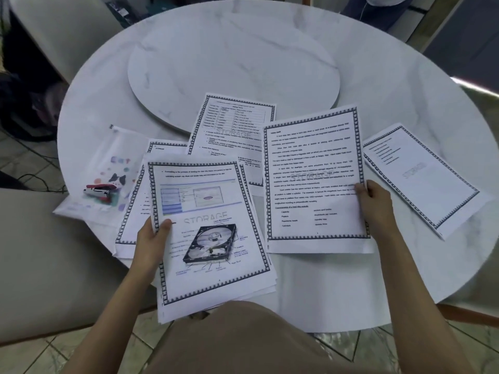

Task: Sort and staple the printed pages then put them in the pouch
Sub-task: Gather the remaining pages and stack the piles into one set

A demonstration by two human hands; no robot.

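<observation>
My left hand (151,240) grips the left edge of a stack of printed pages (213,238); its top sheet shows a hard-disk picture. My right hand (374,203) pinches the right edge of a single text page (313,179), held above the table. A table-of-data page (232,125) lies flat behind them, and another page (421,176) lies at the right. More pages (132,217) sit under the left stack. A clear pouch (108,168) with coloured prints lies at the left, with a red stapler (100,191) on it.
The round white marble table (405,85) carries a raised turntable disc (232,68) in its middle. Chairs stand at the left (40,255) and far left (54,28). A person's legs (383,9) show beyond the far edge.
</observation>
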